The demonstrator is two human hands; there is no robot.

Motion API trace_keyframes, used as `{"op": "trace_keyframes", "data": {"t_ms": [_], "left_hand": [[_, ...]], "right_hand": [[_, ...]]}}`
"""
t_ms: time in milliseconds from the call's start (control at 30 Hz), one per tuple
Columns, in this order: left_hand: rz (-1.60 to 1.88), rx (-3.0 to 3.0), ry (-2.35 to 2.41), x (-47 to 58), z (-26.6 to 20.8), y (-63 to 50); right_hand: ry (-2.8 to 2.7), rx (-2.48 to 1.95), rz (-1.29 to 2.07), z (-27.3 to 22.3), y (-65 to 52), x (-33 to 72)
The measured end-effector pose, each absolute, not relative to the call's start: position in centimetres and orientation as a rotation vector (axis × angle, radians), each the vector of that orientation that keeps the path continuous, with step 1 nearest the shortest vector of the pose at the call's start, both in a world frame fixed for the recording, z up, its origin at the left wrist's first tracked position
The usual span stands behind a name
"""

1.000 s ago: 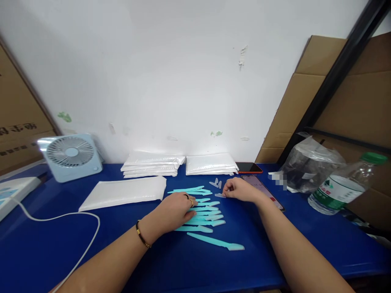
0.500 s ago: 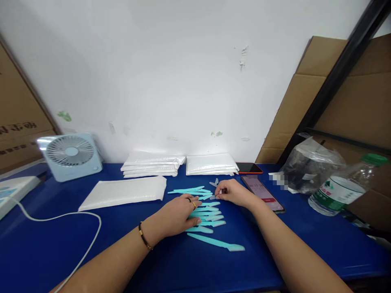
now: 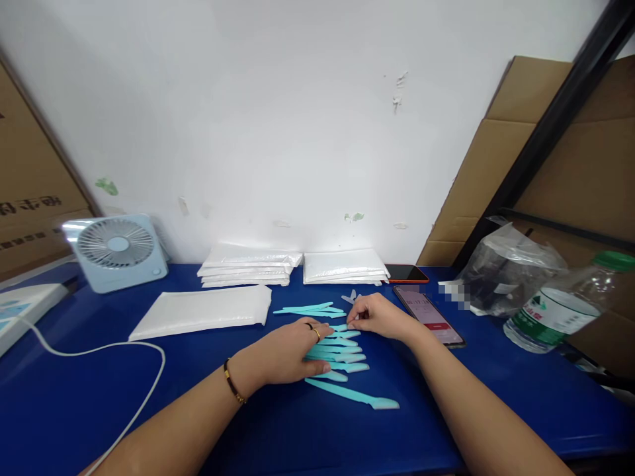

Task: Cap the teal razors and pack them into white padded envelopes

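Note:
Several turquoise eyebrow razors point(image 3: 346, 357) lie in a rough row on the blue table. My left hand point(image 3: 292, 350) rests over their handles, thumb apart from the outstretched fingers, whose tips touch the uppermost razor of the row. My right hand point(image 3: 370, 317) is closed in a pinch at the blade end of that razor point(image 3: 339, 327); a small clear blade cover seems to be in the pinch, mostly hidden. Just beyond it lie clear blade covers point(image 3: 351, 297). More razors point(image 3: 310, 309) lie crossed beyond my left fingers, and one razor point(image 3: 352, 394) lies slanted nearest me.
White padded packets point(image 3: 248, 261) are stacked by the wall, with another stack point(image 3: 344, 266) beside them. A single packet point(image 3: 201, 312) lies at left. Around are a fan point(image 3: 119, 251), a white cable point(image 3: 159, 367), a phone point(image 3: 429, 317), a bottle point(image 3: 550, 314) and a plastic bag point(image 3: 510, 271).
My right hand has come slightly toward me, its pinch now at the razor's blade end. The uppermost razor has shifted nearer the row. My left hand has hardly moved.

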State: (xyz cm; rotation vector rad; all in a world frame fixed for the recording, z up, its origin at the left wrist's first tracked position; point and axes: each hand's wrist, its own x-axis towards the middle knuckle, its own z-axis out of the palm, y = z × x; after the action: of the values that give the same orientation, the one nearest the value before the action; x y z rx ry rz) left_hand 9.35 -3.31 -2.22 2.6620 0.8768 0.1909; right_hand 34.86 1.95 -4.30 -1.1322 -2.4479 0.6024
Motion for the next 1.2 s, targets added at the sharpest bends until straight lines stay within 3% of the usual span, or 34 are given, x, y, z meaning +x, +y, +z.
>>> {"op": "trace_keyframes", "data": {"t_ms": [167,333,800,1200], "left_hand": [[0.271,2.78,0.941,9.4,-2.9,-2.8],[0.251,2.813,0.991,9.3,-3.1,-2.7],[0.252,2.789,0.978,9.2,-2.9,-2.9],[0.232,2.79,0.995,9.2,-3.3,-2.8]], "right_hand": [[-2.298,-1.266,0.242,-4.7,3.1,35.2],[-2.428,-1.271,0.165,-4.8,3.5,34.9],[-2.496,-1.27,0.215,-3.8,3.3,36.6],[-2.319,-1.288,0.595,-4.5,3.4,37.0]]}}
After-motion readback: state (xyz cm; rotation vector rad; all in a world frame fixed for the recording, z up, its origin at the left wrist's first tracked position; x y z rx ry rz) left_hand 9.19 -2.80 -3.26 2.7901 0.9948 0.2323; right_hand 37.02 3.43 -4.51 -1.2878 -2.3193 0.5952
